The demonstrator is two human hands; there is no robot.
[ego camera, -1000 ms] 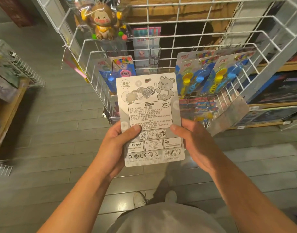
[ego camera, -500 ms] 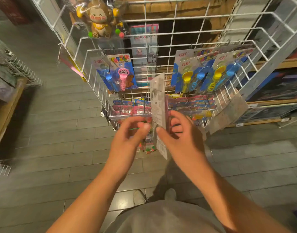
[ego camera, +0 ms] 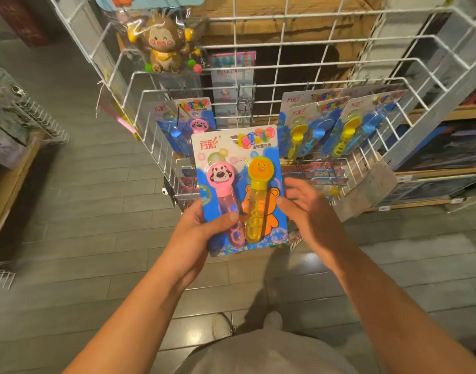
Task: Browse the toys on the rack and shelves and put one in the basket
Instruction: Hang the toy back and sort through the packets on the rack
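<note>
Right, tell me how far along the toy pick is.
Done: one bubble wand card is off the wire rack. In hand: the left hand grips its lower left edge, front side facing the camera; the right hand is at its right edge. Left: putting it in the basket, which is not in view.

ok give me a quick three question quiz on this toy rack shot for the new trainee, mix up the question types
1. True or false: the blister card faces the camera with its printed back side.
2. Multiple choice: which hand grips the card with its thumb across the front? A) left hand B) right hand C) neither
3. Fill in: the packaged monkey toy hangs on the wire rack, to the upper ____ of the held card.

Key
1. False: the front shows, with a pink dog-head wand and a yellow wand.
2. A; the right hand's thumb only nears the card's right edge, and contact is unclear.
3. left
</note>
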